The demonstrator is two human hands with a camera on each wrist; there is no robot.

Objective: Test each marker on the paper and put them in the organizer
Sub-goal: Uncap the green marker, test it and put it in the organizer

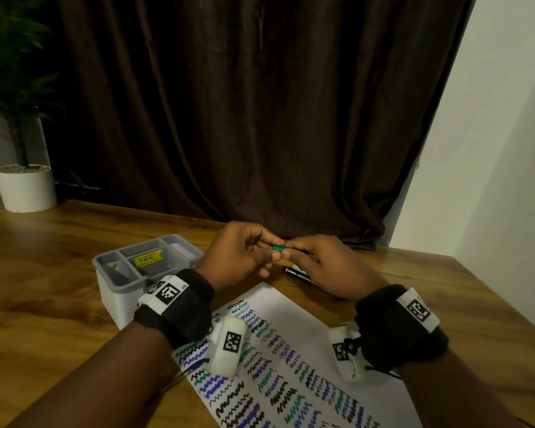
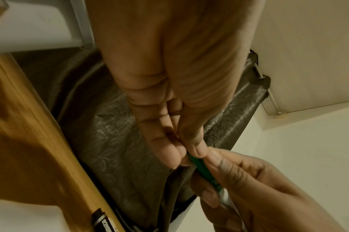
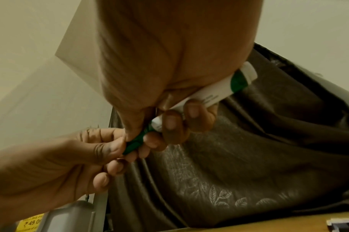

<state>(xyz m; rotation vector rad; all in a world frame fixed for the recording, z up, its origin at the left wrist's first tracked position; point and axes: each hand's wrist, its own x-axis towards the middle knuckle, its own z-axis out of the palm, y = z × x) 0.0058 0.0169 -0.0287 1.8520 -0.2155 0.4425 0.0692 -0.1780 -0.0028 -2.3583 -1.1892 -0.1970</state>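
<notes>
A green marker [image 1: 279,248] is held in the air between both hands, above the far part of the table [image 1: 53,273] and beyond the paper [image 1: 294,307]. Its white barrel [image 3: 209,95] is gripped by the right hand [image 1: 328,267], with the fingers [image 3: 191,113] curled around it and the green-banded rear end projecting past the palm in the right wrist view. The green cap [image 3: 136,141] is pinched by the left hand [image 1: 244,254] between thumb and fingertips; whether the cap is seated or partly drawn off cannot be told. The two hands are touching at the fingertips.

The paper is laid on the table nearest the person and is covered with rows of black, blue and green squiggles. A black marker [image 1: 298,274] is lying on the table just past the paper's far edge, partly hidden under the right hand. The grey organizer [image 1: 115,291], divided into compartments and bearing a yellow price sticker [image 1: 149,257], is standing to the left of the paper, beside the left wrist. A potted plant [image 1: 22,180] is seen at the far left corner, with a dark brown curtain [image 1: 244,103] behind the table.
</notes>
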